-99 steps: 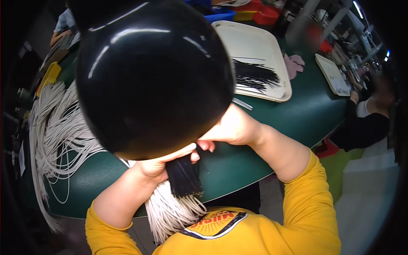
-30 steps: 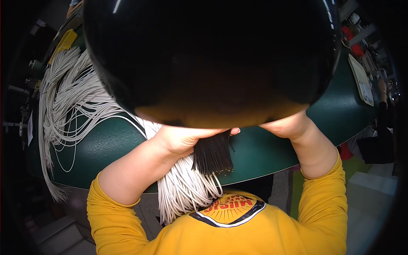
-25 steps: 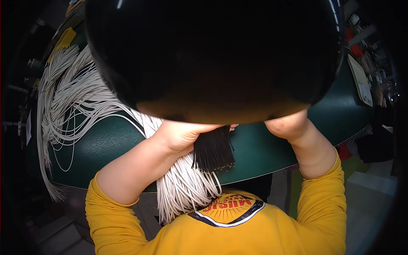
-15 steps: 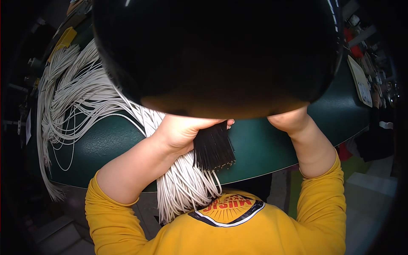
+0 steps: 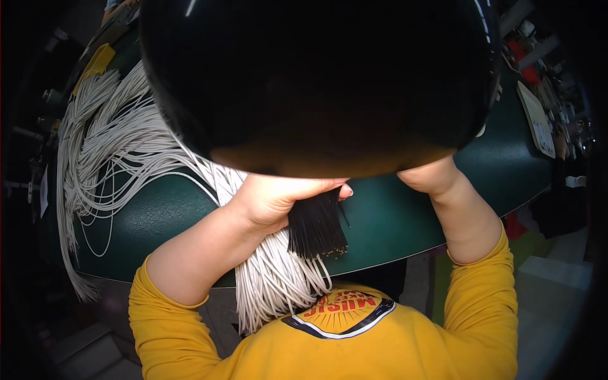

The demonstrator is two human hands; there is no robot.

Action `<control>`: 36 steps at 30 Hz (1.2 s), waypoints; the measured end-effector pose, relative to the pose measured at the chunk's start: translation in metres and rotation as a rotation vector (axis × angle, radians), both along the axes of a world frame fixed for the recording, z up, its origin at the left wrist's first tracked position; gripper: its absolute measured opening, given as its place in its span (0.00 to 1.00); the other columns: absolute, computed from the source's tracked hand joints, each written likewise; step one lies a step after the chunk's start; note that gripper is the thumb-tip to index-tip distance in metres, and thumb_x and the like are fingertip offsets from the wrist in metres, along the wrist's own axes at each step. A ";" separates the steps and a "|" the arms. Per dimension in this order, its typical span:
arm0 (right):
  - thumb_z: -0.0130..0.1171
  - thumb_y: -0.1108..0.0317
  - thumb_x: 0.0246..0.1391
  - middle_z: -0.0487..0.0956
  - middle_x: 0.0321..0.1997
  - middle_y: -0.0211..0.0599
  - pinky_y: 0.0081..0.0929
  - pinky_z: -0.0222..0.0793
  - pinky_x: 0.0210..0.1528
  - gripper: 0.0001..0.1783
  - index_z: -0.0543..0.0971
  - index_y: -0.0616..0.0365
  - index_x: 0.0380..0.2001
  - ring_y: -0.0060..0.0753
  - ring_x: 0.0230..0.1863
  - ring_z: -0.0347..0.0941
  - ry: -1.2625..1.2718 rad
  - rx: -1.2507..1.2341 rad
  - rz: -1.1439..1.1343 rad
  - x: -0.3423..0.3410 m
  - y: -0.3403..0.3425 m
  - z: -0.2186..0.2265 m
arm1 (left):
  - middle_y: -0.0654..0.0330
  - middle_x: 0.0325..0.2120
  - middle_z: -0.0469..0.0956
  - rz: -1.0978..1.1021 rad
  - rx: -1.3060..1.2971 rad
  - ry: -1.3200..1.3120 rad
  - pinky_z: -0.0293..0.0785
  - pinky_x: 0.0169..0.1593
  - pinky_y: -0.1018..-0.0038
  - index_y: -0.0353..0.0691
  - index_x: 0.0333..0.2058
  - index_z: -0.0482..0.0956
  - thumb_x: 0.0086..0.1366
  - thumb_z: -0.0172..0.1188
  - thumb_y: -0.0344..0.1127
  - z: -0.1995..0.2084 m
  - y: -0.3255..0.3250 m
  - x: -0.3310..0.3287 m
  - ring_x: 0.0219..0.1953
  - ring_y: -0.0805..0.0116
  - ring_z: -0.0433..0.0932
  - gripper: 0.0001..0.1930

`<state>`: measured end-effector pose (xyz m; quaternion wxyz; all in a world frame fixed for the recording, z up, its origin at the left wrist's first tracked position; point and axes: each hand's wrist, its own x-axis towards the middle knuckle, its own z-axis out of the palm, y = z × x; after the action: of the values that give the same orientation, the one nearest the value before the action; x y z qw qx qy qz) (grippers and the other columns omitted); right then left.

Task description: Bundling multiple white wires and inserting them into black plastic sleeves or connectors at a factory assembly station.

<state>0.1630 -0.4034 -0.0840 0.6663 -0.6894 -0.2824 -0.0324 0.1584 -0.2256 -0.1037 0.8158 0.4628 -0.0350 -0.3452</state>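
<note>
My left hand [image 5: 278, 197] is closed around a bundle of thin black wires [image 5: 318, 225]. Small brass-coloured tips show at the wires' lower ends, and one wire sticks out a little to the right of the rest. Under my left wrist and forearm passes a thick bundle of white cables [image 5: 272, 278], which hangs over the table's near edge against my shirt. Further right, my right hand [image 5: 430, 176] is over the table. A large dark rounded shape [image 5: 323, 88] in front of the camera hides its fingers, so what it holds cannot be seen.
More white cables [image 5: 120, 145] spread in loops over the left of the green table [image 5: 405, 221]. A yellow bin [image 5: 98, 62] stands at the far left. At the right edge lies a pale tray [image 5: 536, 120]; dim clutter lines both sides.
A single black wire now stands apart on the right of the bundle. My left thumb or fingertip has shifted slightly, and both arms stay nearly in place.
</note>
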 end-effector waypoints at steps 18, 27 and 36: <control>0.46 0.80 0.42 0.72 0.26 0.33 0.13 0.67 0.35 0.12 0.68 0.65 0.34 0.17 0.29 0.69 -0.046 -0.082 -0.034 -0.004 0.001 0.003 | 0.60 0.25 0.72 0.085 0.018 -0.049 0.70 0.32 0.79 0.34 0.34 0.69 0.47 0.55 0.23 -0.012 -0.002 0.003 0.26 0.74 0.72 0.13; 0.44 0.80 0.44 0.72 0.26 0.33 0.14 0.67 0.34 0.11 0.68 0.65 0.35 0.16 0.29 0.69 -0.119 -0.114 -0.068 -0.003 -0.001 0.003 | 0.60 0.23 0.72 0.030 0.036 -0.030 0.70 0.31 0.80 0.34 0.32 0.70 0.47 0.56 0.24 -0.002 -0.002 0.005 0.25 0.74 0.72 0.11; 0.42 0.78 0.47 0.72 0.26 0.34 0.14 0.67 0.32 0.10 0.68 0.65 0.35 0.17 0.27 0.69 -0.073 -0.142 -0.075 0.000 0.000 0.002 | 0.61 0.23 0.72 0.029 0.033 -0.005 0.69 0.31 0.80 0.34 0.34 0.69 0.46 0.56 0.24 -0.002 -0.001 0.004 0.25 0.74 0.72 0.13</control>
<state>0.1630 -0.4031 -0.0825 0.6034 -0.7433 -0.2820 -0.0625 0.1622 -0.2268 -0.1062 0.8128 0.4774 -0.0246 -0.3329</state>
